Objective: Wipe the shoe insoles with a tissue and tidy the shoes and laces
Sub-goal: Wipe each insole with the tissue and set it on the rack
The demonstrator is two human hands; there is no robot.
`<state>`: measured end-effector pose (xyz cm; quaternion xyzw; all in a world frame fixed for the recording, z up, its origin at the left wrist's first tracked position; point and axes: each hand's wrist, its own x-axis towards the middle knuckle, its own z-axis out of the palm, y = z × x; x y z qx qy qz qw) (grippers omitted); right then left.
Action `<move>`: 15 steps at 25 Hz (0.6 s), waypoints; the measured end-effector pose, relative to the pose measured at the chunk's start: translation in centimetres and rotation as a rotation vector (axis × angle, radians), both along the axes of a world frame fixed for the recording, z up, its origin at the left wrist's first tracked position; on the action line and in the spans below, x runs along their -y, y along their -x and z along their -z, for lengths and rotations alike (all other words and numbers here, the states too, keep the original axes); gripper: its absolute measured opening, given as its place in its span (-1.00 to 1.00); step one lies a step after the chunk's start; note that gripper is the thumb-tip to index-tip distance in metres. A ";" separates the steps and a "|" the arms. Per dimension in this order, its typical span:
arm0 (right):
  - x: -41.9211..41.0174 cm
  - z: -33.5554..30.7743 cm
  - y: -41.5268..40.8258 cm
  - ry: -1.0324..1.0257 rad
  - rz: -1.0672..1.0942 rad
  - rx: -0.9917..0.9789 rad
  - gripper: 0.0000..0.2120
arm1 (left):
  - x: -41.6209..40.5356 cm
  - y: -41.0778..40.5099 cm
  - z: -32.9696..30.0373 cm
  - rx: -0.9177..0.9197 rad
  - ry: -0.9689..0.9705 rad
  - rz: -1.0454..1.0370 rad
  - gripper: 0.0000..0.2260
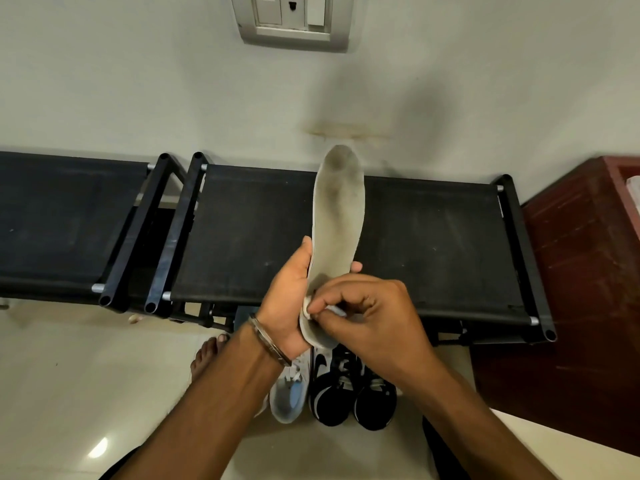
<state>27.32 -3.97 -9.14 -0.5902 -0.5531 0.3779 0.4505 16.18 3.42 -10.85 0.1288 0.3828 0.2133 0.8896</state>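
Above the shoe rack (433,237), hands pinch insole (337,216) and tissue (308,306).

A single wide-angle camera sits on the person's head and looks forward and steeply down. Both forearms enter from the bottom edge, and the left hand (287,299) and right hand (374,317) sit close under the lens at mid-frame. Beyond them the black fabric-topped metal rack (433,237) crosses the picture, seen from above. The pale wall (138,81) with its grey switch plate (294,19) fills the top. The glossy cream tiled floor (69,375) lies below. Straight edges bow towards the borders.
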 end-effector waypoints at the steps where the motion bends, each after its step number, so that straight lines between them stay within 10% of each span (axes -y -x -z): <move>1: 0.1 0.0 0.0 -0.004 -0.019 0.005 -0.83 | 0.0 0.0 0.1 -0.012 0.003 0.014 -0.38; 10: -0.8 0.2 -2.4 -0.021 0.438 0.096 -0.85 | 3.5 -2.4 0.2 0.012 -0.113 0.108 -0.50; 15: -0.7 0.2 -1.0 -0.004 0.289 0.074 -0.82 | 2.0 -1.6 -0.3 0.025 -0.022 0.010 -0.45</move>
